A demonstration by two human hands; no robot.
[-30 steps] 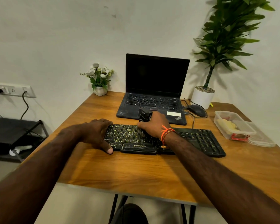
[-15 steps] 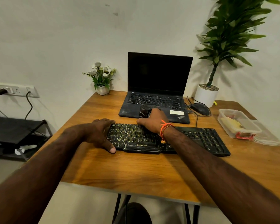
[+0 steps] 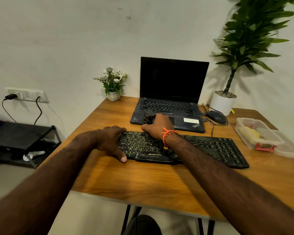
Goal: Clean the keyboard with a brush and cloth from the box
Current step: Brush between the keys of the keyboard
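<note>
**Plain room, wooden bench against pale wall**

Pale off-white wall (image 3: 75, 39) with a few small dark marks high up. Wooden bench (image 3: 143, 180) on dark metal legs, pushed up to the wall. White socket strip (image 3: 27, 94) on the wall at left, two dark cables plugged in and hanging down. Low black shelf unit (image 3: 20, 138) beneath it. Light grey floor (image 3: 5, 180). Tall potted plant (image 3: 244, 39) in the right corner casts a soft shadow on the wall. Warm indoor light.

Head-worn view, down over desk (image 3: 143, 180)
</note>
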